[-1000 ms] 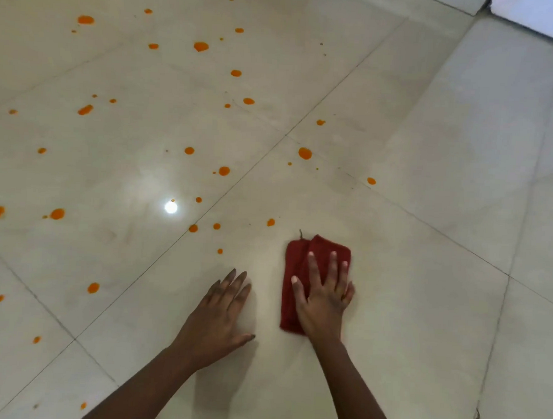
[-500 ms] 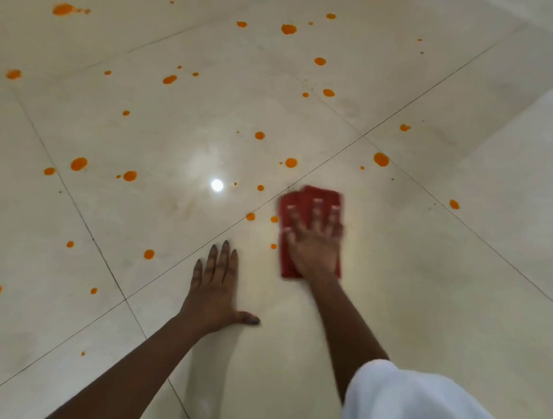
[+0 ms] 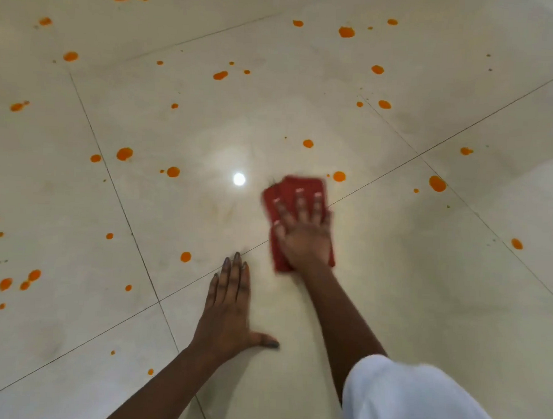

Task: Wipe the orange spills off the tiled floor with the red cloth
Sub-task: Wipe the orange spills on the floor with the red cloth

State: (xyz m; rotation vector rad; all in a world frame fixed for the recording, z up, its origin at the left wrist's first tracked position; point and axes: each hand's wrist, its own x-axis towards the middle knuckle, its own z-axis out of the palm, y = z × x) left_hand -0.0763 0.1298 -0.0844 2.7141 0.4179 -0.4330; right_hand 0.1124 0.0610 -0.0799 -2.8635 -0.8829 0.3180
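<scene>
The folded red cloth (image 3: 296, 194) lies flat on the glossy cream tiled floor (image 3: 393, 279) across a grout line, with the right hand (image 3: 304, 236) pressing it down, fingers straight and spread. Round orange spills (image 3: 339, 176) dot the tiles beside and beyond it. The left hand (image 3: 228, 309) rests flat on the floor nearby, fingers extended, holding nothing.

Right hand (image 3: 304, 239) presses red cloth (image 3: 297, 191) flat (blurred); left hand (image 3: 228, 315) rests on tiled floor (image 3: 409, 280).

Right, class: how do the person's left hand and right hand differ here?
The left hand lies on bare tile; the right hand presses the red cloth. The left hand's fingers lie together; the right hand's are spread. The left hand looks sharp, the right blurred. Both are flat, palms down.
</scene>
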